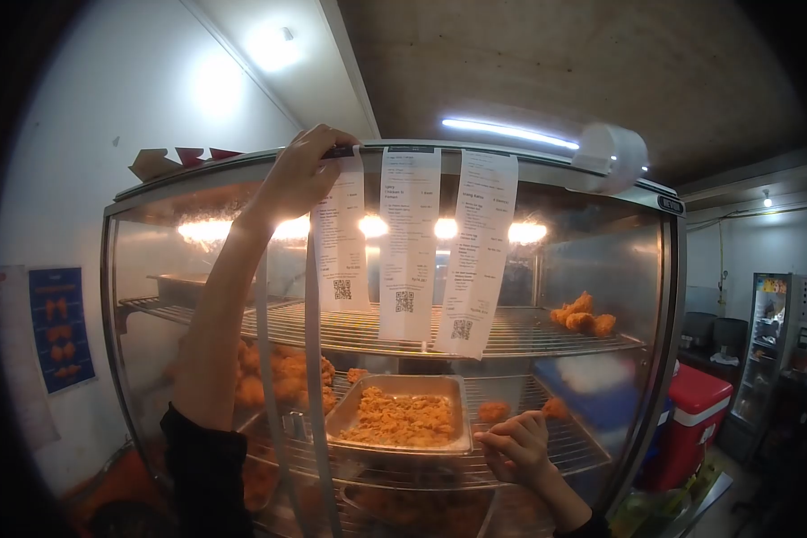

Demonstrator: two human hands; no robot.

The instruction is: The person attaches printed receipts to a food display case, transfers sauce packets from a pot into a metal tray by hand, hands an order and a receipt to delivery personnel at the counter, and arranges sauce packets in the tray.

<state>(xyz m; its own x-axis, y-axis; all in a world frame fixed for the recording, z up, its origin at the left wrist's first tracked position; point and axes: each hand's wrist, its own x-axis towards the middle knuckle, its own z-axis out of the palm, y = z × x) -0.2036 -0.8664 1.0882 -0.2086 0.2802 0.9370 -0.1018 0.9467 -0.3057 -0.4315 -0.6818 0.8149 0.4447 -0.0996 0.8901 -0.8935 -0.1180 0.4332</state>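
Observation:
Raised to the top edge of a glass display warmer (601,184), my left hand (307,161) has its fingers closed at the upper end of a printed receipt (339,242). Two more long receipts, a middle one (408,242) and a right one (477,251), hang from the same edge in front of the glass. Lower down, my right hand (518,446) is in front of the warmer with loosely bent fingers, and nothing shows in it. Left of that hand, a metal tray (464,421) holds golden fried pieces (394,417) on a wire rack.
Fried chicken pieces (585,316) lie on the upper rack (529,336), with a larger pile (287,377) at lower left. A white paper roll (614,157) sits on top. A red cooler box (690,421) stands at right; a blue poster (61,327) hangs on the left wall.

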